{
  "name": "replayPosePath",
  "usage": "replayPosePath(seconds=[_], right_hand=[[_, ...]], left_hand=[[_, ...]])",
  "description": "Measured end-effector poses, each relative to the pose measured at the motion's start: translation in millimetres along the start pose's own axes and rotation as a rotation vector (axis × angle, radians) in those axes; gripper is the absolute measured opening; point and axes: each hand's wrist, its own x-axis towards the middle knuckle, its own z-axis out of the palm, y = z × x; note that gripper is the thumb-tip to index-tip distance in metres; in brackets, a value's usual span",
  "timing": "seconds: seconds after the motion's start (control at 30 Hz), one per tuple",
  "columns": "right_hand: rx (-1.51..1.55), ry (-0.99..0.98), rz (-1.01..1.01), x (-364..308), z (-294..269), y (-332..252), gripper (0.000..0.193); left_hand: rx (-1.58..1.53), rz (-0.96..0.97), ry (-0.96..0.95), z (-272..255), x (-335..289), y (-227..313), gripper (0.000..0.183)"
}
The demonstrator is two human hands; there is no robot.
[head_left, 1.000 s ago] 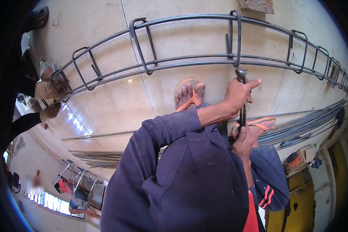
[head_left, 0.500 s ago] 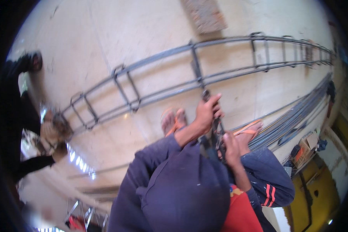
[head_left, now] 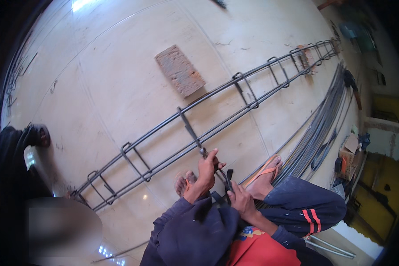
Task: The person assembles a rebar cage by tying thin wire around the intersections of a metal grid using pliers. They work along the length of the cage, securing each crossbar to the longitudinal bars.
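Note:
A long, narrow cage of steel reinforcing bars [head_left: 157, 128] with square stirrups runs diagonally over the floor before me. My left hand [head_left: 204, 172] is closed round dark metal pincers [head_left: 203, 152], just behind their head. That head touches or nearly touches the cage's near bars, at the foot of a stirrup [head_left: 188, 126]. Further back, my right hand [head_left: 243, 198] grips the handle end of the same pincers. Whether wire sits in the jaws is too small to tell. My sandalled feet [head_left: 264, 175] stand on the near side of the cage.
A brick [head_left: 180, 71] lies beyond the cage; another brick [head_left: 305, 60] sits under its far end. Loose steel bars [head_left: 312, 133] lie in a bundle at right, near a cardboard box [head_left: 351, 150]. Another person [head_left: 22, 164] is close by the cage's left end.
The view has shifted, so the cage slants more and the far brick shows whole. Both hands stay on the pincers at the stirrup. The other person's head now covers their hands.

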Motion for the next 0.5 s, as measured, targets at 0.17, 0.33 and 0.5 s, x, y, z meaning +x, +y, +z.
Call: replayPosePath(seconds=[0.17,0.33,0.5], right_hand=[[1.938,-0.711,1.026,11.2,-31.3,18.1,0.047],[1.856,-0.719,1.084,15.5,-43.0,13.5,0.05],[0.673,-0.339,0.689,12.7,-48.9,-10.7,0.038]], left_hand=[[-0.077,-0.038,-0.123,-6.7,-16.9,20.7,0.023],[-0.347,-0.185,-0.253,0.6,-7.5,6.0,0.024],[-0.383,-0.131,-0.14,18.0,-5.3,5.2,0.028]])
